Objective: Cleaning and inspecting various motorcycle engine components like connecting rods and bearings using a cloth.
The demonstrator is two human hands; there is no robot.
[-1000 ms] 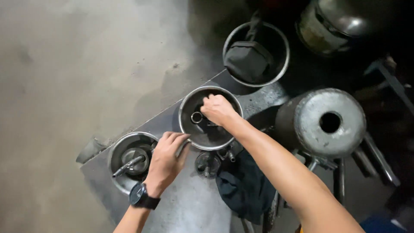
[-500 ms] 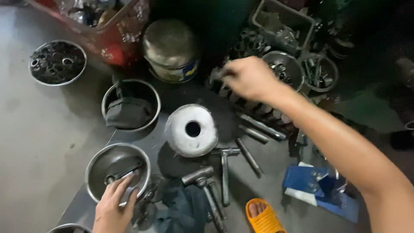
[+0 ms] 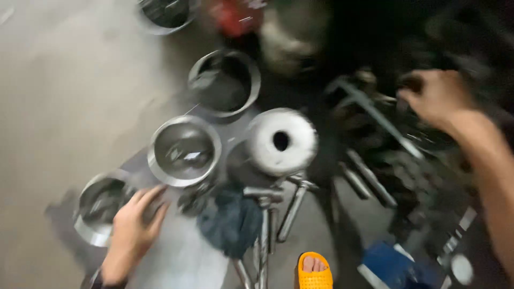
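Left hand (image 3: 131, 230): flat, fingers spread, grip released; fingertips rest on the rim of the shallow round steel bowl (image 3: 99, 206) at lower left, on the grey concrete floor (image 3: 64, 96).

Right hand (image 3: 436, 96): reached out to the far right over a dark heap of metal parts (image 3: 417, 171); fingers curled as if clenched, but motion blur hides whether anything is held. Cannot tell.

Second round steel bowl (image 3: 184, 151): just beside the first, small pieces inside, too blurred to identify.

Third round steel bowl (image 3: 224, 83): further back, dark contents.

Pale metal cylinder with a central hole (image 3: 281, 140): lying beside the second bowl.

Long steel bars (image 3: 262, 235): below the cylinder, next to a dark blue rag (image 3: 230, 222).

Foot in an orange sandal (image 3: 313, 270): at the bottom edge, near the bars.

Risks, as judged: weight on the first bowl's rim could tip it and spill its contents; the wide reach over sharp parts invites a scraped knuckle; loose bars near the foot could roll onto it.
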